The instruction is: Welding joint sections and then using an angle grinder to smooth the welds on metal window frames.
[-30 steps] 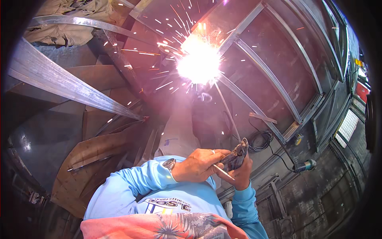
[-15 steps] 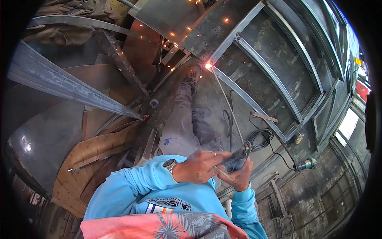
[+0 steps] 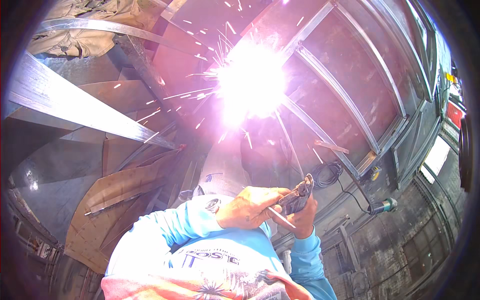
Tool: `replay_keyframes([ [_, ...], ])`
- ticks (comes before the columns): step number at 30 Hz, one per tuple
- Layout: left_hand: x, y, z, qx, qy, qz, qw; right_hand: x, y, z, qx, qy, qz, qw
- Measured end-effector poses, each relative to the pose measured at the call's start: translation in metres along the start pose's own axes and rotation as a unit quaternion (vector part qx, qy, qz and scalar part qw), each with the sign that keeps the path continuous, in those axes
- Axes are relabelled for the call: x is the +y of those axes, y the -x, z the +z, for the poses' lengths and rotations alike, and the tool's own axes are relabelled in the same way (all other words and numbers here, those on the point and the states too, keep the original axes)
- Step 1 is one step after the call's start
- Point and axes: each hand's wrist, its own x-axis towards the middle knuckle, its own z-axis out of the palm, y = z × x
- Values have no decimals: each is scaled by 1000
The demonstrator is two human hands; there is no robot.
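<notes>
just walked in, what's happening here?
A person in a light blue long-sleeved shirt is welding. Both hands meet in front of the chest: the right hand grips a dark electrode holder, and the left hand steadies it beside a thin rod. Ahead, a bright arc throws sparks at a joint of the metal frame. A grinder and coiled cable lie to the right.

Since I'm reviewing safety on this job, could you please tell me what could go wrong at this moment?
1. Both bare hands, left hand and right hand, grip the electrode holder with sparks flying nearby, so burns seem possible.
2. The welding arc glares very brightly, which could harm unshielded eyes.
3. The black cable lies coiled below; sparks could damage it.
</notes>
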Motion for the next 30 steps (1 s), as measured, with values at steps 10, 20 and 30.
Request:
replay_keyframes([
  [10, 7, -4, -2, -15, -8, 33, 999, 6, 11, 3, 32, -45, -10, 998],
  [20, -10, 6, 0, -44, 0, -22, 999, 0, 6, 2, 5, -38, 50, 998],
  [30, -8, 4, -2, -35, 5, -37, 999, -3, 0, 2, 3, -23, 29, 999],
])
